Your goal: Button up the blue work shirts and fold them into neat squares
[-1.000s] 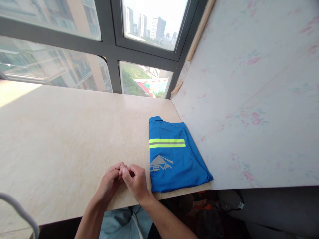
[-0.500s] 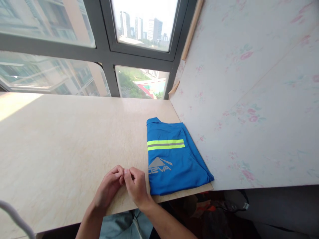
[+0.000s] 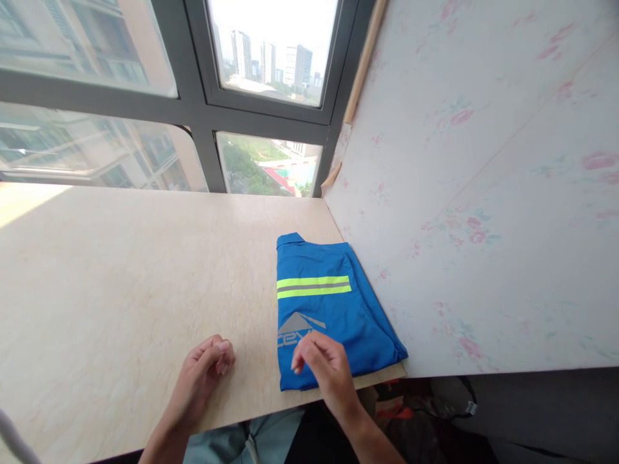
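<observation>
A folded blue work shirt (image 3: 316, 261) lies flat on the pale tabletop (image 3: 145, 277), close to the wall. It carries a yellow-green and grey reflective stripe and grey lettering, with its collar at the far left corner. My right hand (image 3: 325, 364) is over the shirt's near part, fingers curled in, covering some of the lettering; whether it touches the cloth I cannot tell. To the left of the shirt, my left hand (image 3: 207, 364) is closed above the bare tabletop, thumb against the curled fingers. Nothing shows in either hand.
A floral-papered wall (image 3: 464, 193) borders the tabletop on the right. Dark window frames (image 3: 193, 119) stand along the back. A grey cable-like curve (image 3: 17, 438) enters at the lower left. Under the table's right end lie dark and orange items (image 3: 394, 409).
My hands, together at the fingertips before, are now apart. The right one has moved right, over the shirt's near part; the left one stays left of it. The view has shifted slightly.
</observation>
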Demonstrator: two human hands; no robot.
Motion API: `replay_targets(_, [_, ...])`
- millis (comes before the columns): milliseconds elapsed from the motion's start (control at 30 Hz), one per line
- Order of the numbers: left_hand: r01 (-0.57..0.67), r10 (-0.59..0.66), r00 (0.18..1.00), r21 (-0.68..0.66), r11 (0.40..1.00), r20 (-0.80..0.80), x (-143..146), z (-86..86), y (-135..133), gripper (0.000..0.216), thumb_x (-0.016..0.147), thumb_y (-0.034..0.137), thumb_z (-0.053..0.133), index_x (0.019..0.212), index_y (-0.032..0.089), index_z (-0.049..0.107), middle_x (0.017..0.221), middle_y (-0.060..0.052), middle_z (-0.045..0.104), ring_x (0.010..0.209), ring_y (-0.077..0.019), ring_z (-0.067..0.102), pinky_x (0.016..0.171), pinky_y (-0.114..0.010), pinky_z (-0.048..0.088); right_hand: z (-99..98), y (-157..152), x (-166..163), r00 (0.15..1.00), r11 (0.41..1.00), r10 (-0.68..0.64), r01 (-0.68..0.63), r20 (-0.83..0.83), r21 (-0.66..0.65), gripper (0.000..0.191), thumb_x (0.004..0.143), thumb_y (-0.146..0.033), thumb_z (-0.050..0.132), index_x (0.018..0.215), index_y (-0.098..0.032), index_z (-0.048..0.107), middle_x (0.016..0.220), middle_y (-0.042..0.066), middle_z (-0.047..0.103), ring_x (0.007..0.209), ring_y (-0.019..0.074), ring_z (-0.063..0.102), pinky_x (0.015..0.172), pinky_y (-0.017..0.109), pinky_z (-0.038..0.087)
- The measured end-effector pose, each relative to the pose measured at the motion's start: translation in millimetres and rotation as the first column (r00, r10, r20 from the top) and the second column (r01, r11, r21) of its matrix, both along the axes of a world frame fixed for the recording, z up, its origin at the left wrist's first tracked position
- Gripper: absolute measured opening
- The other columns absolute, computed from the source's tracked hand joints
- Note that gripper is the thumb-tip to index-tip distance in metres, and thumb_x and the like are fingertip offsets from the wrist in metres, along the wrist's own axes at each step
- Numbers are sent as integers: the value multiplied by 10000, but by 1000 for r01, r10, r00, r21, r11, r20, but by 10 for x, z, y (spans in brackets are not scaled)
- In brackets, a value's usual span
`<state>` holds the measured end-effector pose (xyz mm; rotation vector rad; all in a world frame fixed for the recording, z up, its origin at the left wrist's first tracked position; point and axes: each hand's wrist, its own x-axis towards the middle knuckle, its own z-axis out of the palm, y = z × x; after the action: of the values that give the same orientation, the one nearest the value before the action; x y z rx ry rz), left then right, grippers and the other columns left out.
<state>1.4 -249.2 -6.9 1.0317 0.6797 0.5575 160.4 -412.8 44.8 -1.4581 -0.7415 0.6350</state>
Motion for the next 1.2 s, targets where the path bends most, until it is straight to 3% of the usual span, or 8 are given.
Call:
replay_targets(100, [-44,49,993,51,998,-108,109,13,-50,237,711,353,716,635,178,576,614,-1,556,614,-140,493,589,-253,404,-21,-218,695,871,935,-283,343,402,-85,324,906,-478,505,833,-200,655,847,74,681,818,208,632,782,333,524])
replay_targets(200, [-145,149,968,35,989,-201,277,27,-126,384,635,230,738,1001,182,632,814,-36,674,738,-183,610,631,-269,467,-275,-368,1207,637,787,-280,581,719,-208,472,840,-474,538,1150,-128,623,1220,193,624,1204,333,532,1060,507,393])
replay_targets(367, [-108,77,982,-181,978,-172,559,124,-337,598,672,198,759,1235,220,558,1297,-156,619,1108,-264,634,859,-357,520,-736,-446,1418,687,696,-74,555,723,-456,724,869,-491,476,1418,-22,423,1486,248,418,1401,345,381,1147,489,319])
replay_targets(500, [-30,-21,987,-314,949,-159,700,204,-403,641,692,226,776,1286,214,534,1311,-173,613,1120,-275,625,835,-355,515,-765,-438,1466,684,687,-122,581,719,-436,768,850,-529,500,1439,-43,412,1462,231,465,1366,348,436,1130,495,344])
replay_targets(633, [69,-118,986,-356,932,-117,745,223,-302,463,704,282,755,1128,166,610,1003,-126,715,869,-224,675,658,-287,502,-648,-401,1508,710,697,-117,557,694,-452,741,837,-509,513,1416,-49,459,1412,226,525,1318,356,491,1103,501,372])
replay_targets(800, [255,-290,950,-253,933,-115,737,261,-243,348,700,408,766,908,137,695,813,-92,720,762,-232,671,621,-301,507,-602,-308,1404,758,706,-119,519,642,-482,748,834,-517,514,1431,-69,455,1392,208,551,1302,364,504,1080,504,394])
replay_targets(967, [112,-122,954,-53,992,-273,644,280,-197,469,624,348,843,1025,152,700,1039,-127,738,936,-289,686,778,-359,542,-670,-116,1235,769,739,-98,482,632,-471,741,832,-532,528,1412,-72,480,1408,210,533,1318,361,485,1096,488,375])
replay_targets(1200, [-126,145,923,74,989,-355,383,226,-40,443,664,346,795,1035,154,649,995,-116,736,897,-276,696,733,-344,557,-705,264,886,748,782,-22,427,664,-455,769,839,-497,529,1445,-35,419,1431,223,503,1323,364,464,1092,491,367])
